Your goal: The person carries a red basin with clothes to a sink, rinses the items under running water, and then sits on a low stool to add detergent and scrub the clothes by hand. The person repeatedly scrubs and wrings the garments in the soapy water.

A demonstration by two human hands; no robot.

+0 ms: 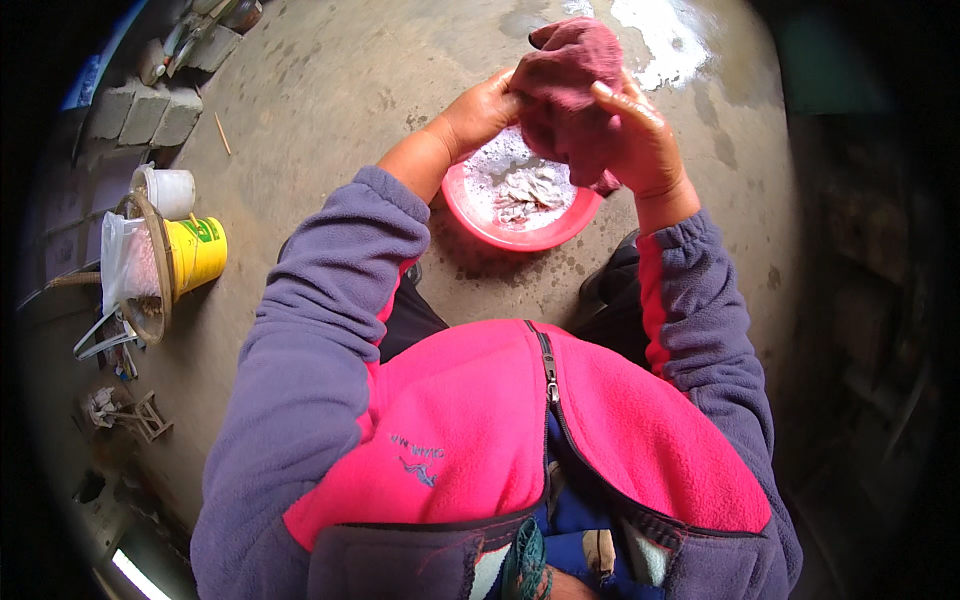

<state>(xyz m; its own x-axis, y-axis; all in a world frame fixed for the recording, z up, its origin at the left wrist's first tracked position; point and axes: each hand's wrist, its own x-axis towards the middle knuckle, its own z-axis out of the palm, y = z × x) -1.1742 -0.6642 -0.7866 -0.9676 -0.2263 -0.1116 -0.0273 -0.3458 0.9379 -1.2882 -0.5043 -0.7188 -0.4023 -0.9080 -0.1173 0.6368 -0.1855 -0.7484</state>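
Observation:
Both my hands hold up a wet, dark red cloth [574, 90] above a red plastic basin [517, 241]. My left hand [480, 112] grips the cloth at its left side, its fingers partly hidden behind the fabric. On the other side, my right hand [645, 139] has the cloth between thumb and fingers, and its skin looks wet. Suds float on the water in the basin, where a crumpled pale cloth [529, 193] lies. The hanging cloth hides the basin's upper right part.
The basin stands on a wet-spotted concrete floor [330, 112] between my feet. To the left are concrete blocks [146, 116], a thin stick [223, 133], a white bucket [171, 192], a yellow bucket [201, 251], a round woven tray [159, 277] and a small wooden stool [146, 416].

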